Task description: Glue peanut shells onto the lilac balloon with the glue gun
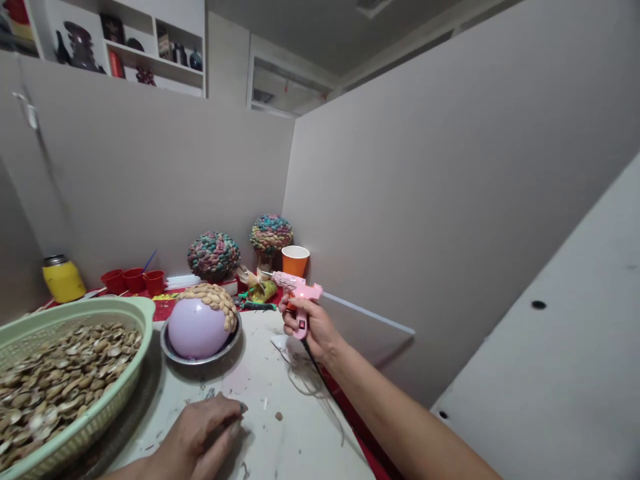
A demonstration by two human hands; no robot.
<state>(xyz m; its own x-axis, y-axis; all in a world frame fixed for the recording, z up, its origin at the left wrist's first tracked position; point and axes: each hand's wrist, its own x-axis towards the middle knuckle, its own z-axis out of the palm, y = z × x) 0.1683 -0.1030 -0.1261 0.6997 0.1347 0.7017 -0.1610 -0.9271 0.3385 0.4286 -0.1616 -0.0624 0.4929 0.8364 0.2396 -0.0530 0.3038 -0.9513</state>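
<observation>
Green basket (pixel 149 320) is cut by left edge; lilac balloon (pixel 196 331), base hidden in metal bowl (pixel 234 342); left hand (pixel 203 427), fingertip contents unclear.

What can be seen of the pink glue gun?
The pink glue gun looks plastic, with a paler barrel and slim nozzle pointing left in the picture, just below an orange cup. The right hand grips its handle, which carries a dark switch. A dark cord leaves the base and runs beside the forearm.

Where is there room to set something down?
Mostly bare: white tabletop between the metal dish and right hand, and right of the left hand, barring small scraps. Crowded: the back, with red cups; the left, filled by the green basket.
</observation>
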